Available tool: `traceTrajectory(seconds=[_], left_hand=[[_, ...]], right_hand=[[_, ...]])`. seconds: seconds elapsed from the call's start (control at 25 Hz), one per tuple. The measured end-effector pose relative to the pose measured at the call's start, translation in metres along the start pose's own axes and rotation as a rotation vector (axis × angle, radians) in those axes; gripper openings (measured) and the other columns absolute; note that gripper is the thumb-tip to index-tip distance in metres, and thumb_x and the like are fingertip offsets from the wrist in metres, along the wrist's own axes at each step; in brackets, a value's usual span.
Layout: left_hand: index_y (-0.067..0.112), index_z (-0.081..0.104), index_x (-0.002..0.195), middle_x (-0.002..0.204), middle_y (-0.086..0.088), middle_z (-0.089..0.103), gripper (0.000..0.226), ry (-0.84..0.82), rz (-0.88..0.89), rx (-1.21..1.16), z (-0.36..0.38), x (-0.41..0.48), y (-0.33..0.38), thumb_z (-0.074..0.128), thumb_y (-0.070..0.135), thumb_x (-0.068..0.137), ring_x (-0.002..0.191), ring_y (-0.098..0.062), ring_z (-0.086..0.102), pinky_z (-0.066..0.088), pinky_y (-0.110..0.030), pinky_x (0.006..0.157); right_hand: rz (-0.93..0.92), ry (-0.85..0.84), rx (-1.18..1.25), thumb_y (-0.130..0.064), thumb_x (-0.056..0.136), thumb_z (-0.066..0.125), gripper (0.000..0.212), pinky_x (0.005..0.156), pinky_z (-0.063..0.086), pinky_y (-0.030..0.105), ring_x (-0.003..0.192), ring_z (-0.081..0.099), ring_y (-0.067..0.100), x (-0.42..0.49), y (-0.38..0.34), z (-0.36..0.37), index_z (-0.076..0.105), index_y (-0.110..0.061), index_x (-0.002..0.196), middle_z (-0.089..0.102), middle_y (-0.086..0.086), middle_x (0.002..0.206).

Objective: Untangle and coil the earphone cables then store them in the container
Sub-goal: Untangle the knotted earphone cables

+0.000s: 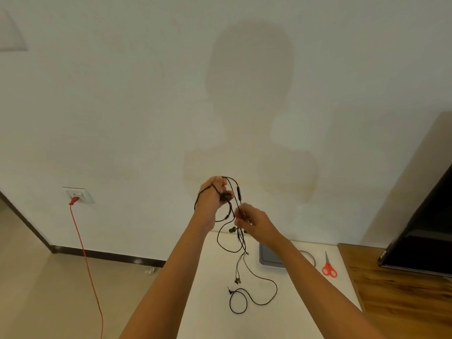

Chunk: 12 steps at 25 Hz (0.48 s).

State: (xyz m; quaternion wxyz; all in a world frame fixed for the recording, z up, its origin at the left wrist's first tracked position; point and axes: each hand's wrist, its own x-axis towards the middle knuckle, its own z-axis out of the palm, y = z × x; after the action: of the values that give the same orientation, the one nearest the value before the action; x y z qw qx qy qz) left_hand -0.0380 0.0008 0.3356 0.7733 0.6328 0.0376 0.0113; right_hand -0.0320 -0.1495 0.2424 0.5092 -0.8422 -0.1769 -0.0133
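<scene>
The left grip (211, 195) is curled tight around the thin black earphone cables (239, 193), held up high. The right grip (254, 222) pinches them just below. They hang in a tangle down to the white desk (281, 321), near the grey container (269, 259) and red scissors (329, 269).

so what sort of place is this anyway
Most likely a room in a home or small office: a white wall socket with a red cord plugged in, a dark skirting board, and a small white table holding red-handled scissors.
</scene>
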Motion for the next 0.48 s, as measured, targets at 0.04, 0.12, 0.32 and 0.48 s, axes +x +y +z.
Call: traceTrajectory(seconds=[0.04, 0.12, 0.32, 0.48], left_hand=[[0.01, 0.057, 0.076, 0.05, 0.004, 0.045, 0.025, 0.022, 0.032, -0.088, -0.002, 0.003, 0.007, 0.044, 0.01, 0.098, 0.054, -0.016, 0.056, 0.055, -0.031, 0.066], [0.008, 0.057, 0.075, 0.054, 0.001, 0.042, 0.026, 0.026, 0.086, -0.11, -0.007, 0.009, 0.022, 0.045, 0.009, 0.098, 0.049, -0.013, 0.053, 0.053, -0.025, 0.054], [0.01, 0.06, 0.077, 0.061, 0.0, 0.039, 0.026, -0.032, 0.138, 0.021, -0.011, 0.011, 0.013, 0.046, 0.013, 0.099, 0.048, -0.011, 0.048, 0.043, -0.022, 0.047], [0.012, 0.062, 0.086, 0.065, 0.001, 0.04, 0.024, -0.006, 0.155, 0.077, -0.02, 0.015, 0.002, 0.044, 0.019, 0.1, 0.046, -0.011, 0.04, 0.031, -0.019, 0.042]], right_hand=[[0.023, -0.027, -0.006, -0.013, 0.089, 0.06, 0.003, 0.067, 0.047, 0.017, 0.069, 0.054, 0.005, -0.005, 0.011, 0.004, 0.058, -0.013, 0.087, 0.062, -0.001, 0.077], [0.115, 0.02, 0.045, -0.011, 0.087, 0.062, 0.007, 0.069, 0.048, 0.02, 0.07, 0.056, 0.006, -0.015, 0.032, 0.014, 0.062, -0.016, 0.083, 0.065, 0.004, 0.078], [0.188, 0.2, 0.124, 0.003, 0.08, 0.065, 0.012, 0.07, 0.051, 0.016, 0.076, 0.064, 0.005, -0.021, 0.045, 0.031, 0.066, -0.009, 0.081, 0.07, 0.001, 0.079], [0.217, 0.233, 0.102, 0.0, 0.077, 0.071, 0.013, 0.072, 0.048, 0.01, 0.076, 0.063, -0.002, -0.013, 0.042, 0.028, 0.07, -0.013, 0.078, 0.07, -0.008, 0.077]])
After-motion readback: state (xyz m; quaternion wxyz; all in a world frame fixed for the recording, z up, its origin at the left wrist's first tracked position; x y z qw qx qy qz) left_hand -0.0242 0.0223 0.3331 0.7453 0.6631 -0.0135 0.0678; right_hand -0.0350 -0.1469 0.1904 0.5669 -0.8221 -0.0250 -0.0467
